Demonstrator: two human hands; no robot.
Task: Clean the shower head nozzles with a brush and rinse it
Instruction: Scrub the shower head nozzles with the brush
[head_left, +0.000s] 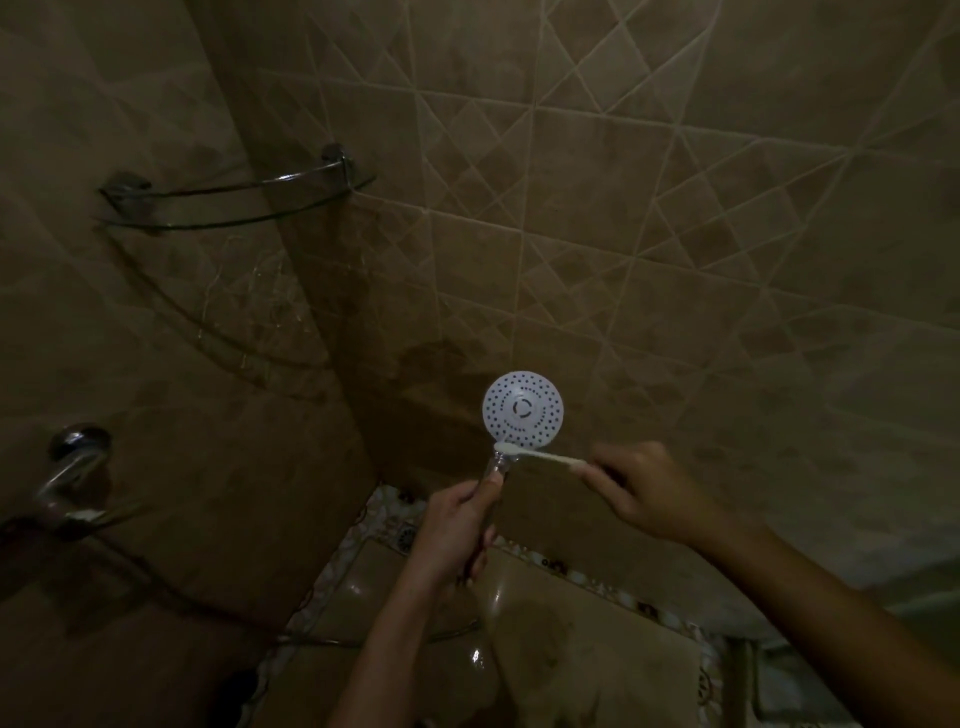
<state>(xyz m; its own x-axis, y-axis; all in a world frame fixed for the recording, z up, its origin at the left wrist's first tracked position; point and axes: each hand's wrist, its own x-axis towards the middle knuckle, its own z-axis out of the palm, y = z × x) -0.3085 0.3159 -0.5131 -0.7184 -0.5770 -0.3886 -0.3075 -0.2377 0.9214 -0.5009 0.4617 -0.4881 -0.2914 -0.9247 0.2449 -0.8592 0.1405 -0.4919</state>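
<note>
From the head view, the shower head (523, 409) is a white round disc with dark little holes, and its face looks toward the camera. The left hand (457, 525) is wrapped tight around its shiny handle, just below the disc, so the handle points up from the fist. The right hand (644, 491) pinches the end of a pale brush (540, 456) between closed fingers. The brush lies almost flat, going sideways from the right hand to the left. Its bristle end sits right at the bottom edge of the disc, where the disc meets the neck. It looks like it touches there, but the light is dim and I cannot be sure.

Most of the holes are above the bristles, so I think the brush needs to go up and across the face next. The right hand is the one that will do the scrubbing.

All around are brown wall tiles (675, 234). A glass corner shelf (234, 200) hangs up on the left, well apart from the hands. A metal tap (72, 467) sits low on the left wall. The floor below looks wet and shiny.
</note>
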